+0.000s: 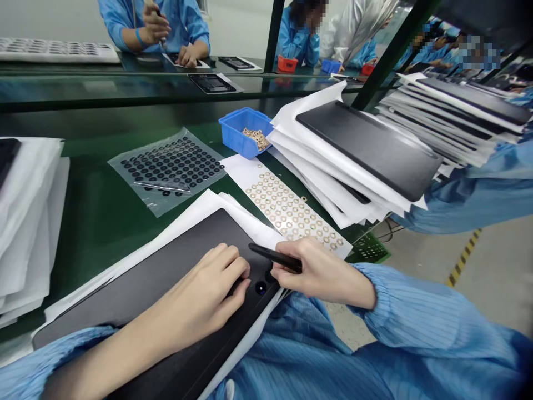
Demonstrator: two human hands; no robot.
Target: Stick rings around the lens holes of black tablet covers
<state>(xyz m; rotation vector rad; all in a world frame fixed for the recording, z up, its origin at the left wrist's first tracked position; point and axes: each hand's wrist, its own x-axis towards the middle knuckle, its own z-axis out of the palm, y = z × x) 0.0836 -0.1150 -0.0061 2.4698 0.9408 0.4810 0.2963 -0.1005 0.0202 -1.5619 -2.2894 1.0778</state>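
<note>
A large black panel (166,278) lies slanted on white sheets in front of me, with a round, dark lens (261,288) near its right edge. My left hand (220,283) rests on the panel beside this lens, fingers curled; its fingertips are partly hidden. In my right hand (310,269) is a slim, black, tweezers-like tool (275,257), its blunt end pointing up and left over the panel's corner. The right fingers reach down near a dark ring (271,276) next to the lens. A white sheet of small tan rings (291,214) lies just beyond.
A clear sheet of black rings (166,164) lies on the green table. Behind stands a blue bin (235,136) holding loose tan rings. Stacked panels and papers rise at right (366,144) and left (29,233). A person in blue (156,28) works opposite.
</note>
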